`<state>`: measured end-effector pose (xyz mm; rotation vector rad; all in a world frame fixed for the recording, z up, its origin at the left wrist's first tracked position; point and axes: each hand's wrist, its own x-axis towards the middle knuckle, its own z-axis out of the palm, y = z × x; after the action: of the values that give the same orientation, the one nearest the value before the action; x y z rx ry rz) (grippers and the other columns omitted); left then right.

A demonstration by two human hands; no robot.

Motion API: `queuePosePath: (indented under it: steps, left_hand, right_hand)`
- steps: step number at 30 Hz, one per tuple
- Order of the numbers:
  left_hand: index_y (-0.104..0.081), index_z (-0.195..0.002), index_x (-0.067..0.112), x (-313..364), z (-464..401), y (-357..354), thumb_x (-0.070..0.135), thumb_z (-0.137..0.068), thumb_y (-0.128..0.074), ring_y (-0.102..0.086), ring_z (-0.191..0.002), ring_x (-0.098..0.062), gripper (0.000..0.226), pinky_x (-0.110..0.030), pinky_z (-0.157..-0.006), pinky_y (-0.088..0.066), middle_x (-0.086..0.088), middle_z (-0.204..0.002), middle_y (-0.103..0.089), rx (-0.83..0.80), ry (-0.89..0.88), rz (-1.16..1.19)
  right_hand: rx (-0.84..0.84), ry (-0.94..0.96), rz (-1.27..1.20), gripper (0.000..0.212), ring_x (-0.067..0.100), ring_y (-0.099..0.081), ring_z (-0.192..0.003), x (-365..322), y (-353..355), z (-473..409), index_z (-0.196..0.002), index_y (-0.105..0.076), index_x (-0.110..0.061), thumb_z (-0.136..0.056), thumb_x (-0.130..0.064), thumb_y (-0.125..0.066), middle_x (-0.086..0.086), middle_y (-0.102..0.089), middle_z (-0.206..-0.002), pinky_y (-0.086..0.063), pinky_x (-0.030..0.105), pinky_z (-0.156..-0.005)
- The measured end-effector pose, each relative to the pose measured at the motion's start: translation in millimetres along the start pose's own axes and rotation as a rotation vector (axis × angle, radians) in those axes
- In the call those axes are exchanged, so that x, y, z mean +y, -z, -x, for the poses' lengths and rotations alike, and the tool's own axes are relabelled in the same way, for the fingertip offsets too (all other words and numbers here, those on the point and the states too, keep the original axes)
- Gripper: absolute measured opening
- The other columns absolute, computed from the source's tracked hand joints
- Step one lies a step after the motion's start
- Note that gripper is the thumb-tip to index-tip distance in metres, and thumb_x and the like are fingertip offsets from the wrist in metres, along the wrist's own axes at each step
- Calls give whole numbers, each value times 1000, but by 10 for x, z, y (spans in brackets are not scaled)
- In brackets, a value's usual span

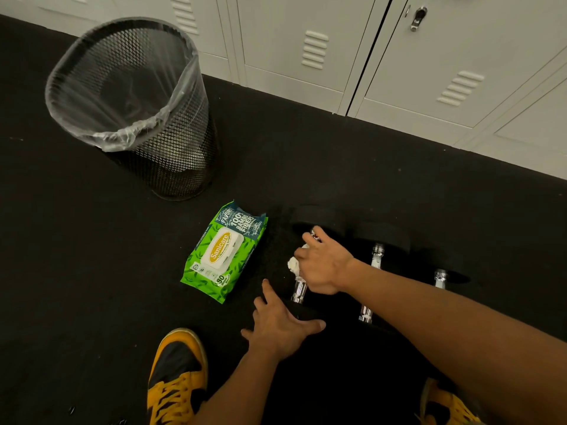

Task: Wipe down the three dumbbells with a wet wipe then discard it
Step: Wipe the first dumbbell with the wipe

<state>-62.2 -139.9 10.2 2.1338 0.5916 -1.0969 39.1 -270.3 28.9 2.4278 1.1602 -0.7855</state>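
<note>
- Right hand (325, 265) curled over the chrome handle of the nearest dumbbell (300, 290), fingers wrapped round a bunched white wet wipe (293, 265) pressed against the bar; index finger stretched toward the far black head
- Wipe shows only as a crumpled wad at the hand's left edge; the rest is hidden under the palm
- Left hand (280, 325) flat and spread, fingers straight, thumb out to the right; palm lies on the near black head of that same dumbbell, holding nothing in a grasp
- Near head is hard to make out against the dark floor (92, 271); its edge under the left hand cannot be traced
- Three dumbbells lie side by side on the black floor, handles running roughly away from the person: the one in hand at left, middle dumbbell (372, 280) just right of it, partly crossed by the right forearm, third dumbbell (440, 277) farthest right, only the top of its handle and one head showing
- Green wipes packet (222, 253) flat on the floor just left of the dumbbells, white lid closed
- Black mesh bin (171, 148) with clear liner stands beyond the packet, upright
- Pale lockers (399, 72) along the far wall
- Yellow-and-black shoe (176, 381) at bottom left, a second shoe (445, 406) at bottom right
</note>
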Motion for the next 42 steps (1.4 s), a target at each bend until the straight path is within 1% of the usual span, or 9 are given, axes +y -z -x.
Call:
queuePosePath:
  steps: [5,10,12,16,20,27,31,38,42]
  left_hand:
    - [20,-149,26,4,15,10,70,-47,-82,-20,-143,-31,151,-69,-109,-16,-8,-157,-12,3,0,-1]
    - [20,-149,26,14,30,16,70,-48,-81,-20,-143,-30,150,-69,-110,-17,-8,-157,-12,12,-6,-5]
    - [21,-149,27,15,26,26,70,-48,-81,-20,-143,-29,150,-68,-110,-16,-7,-157,-12,14,-4,-1]
    - [22,-149,26,18,44,48,70,-47,-80,-20,-143,-28,151,-67,-110,-17,-6,-156,-13,4,6,-7]
    - [23,-149,26,6,41,21,71,-45,-79,-21,-143,-27,152,-68,-110,-17,-5,-156,-13,27,6,0]
    - [21,-149,26,34,83,-5,71,-46,-79,-23,-142,-28,151,-67,-109,-19,-7,-154,-16,48,-4,-8]
    - [21,-149,26,21,78,6,71,-46,-79,-23,-142,-28,151,-67,-110,-18,-7,-154,-15,42,-5,-10]
    - [21,-149,26,24,67,-1,72,-45,-79,-24,-142,-28,152,-67,-110,-18,-7,-154,-15,42,0,-14]
    - [21,-149,26,32,69,-7,72,-44,-80,-23,-142,-28,153,-67,-110,-18,-8,-155,-14,47,10,-20]
  right_hand:
    - [31,-149,36,53,30,-36,-123,27,-21,-50,-123,-61,-11,-95,-50,-38,7,-55,-128,-25,51,-101]
    - [56,-237,3,44,27,-41,-116,53,-22,-94,-123,-61,-12,-95,-40,-41,8,-55,-126,-30,47,-96]
    - [72,-265,-60,44,28,-42,-117,30,-12,-110,-127,-59,-12,-94,-38,-44,9,-50,-135,-33,47,-95]
    - [75,-221,-247,55,33,-45,-124,-126,60,-112,-145,-42,-9,-95,-30,-50,8,-30,-154,-42,45,-95]
    - [-17,-185,-279,46,29,-54,-115,-112,-38,-83,-139,-49,-13,-96,-32,-50,3,-41,-145,-46,40,-83]
    - [-14,-224,-341,61,30,-51,-124,109,-95,20,-155,-24,-23,-97,-29,-44,-10,-16,-162,-44,41,-94]
    - [6,-273,-391,62,31,-48,-126,152,-131,2,-155,-21,-24,-98,-27,-44,-12,-12,-163,-43,43,-96]
    - [146,-457,-786,62,30,-49,-119,-180,-395,41,-156,-14,-26,-100,-26,-42,-25,11,-160,-47,47,-95]
    - [256,-600,-1019,50,24,-57,-109,-426,-400,1,-151,-31,-19,-102,-22,-39,-27,11,-160,-51,40,-85]
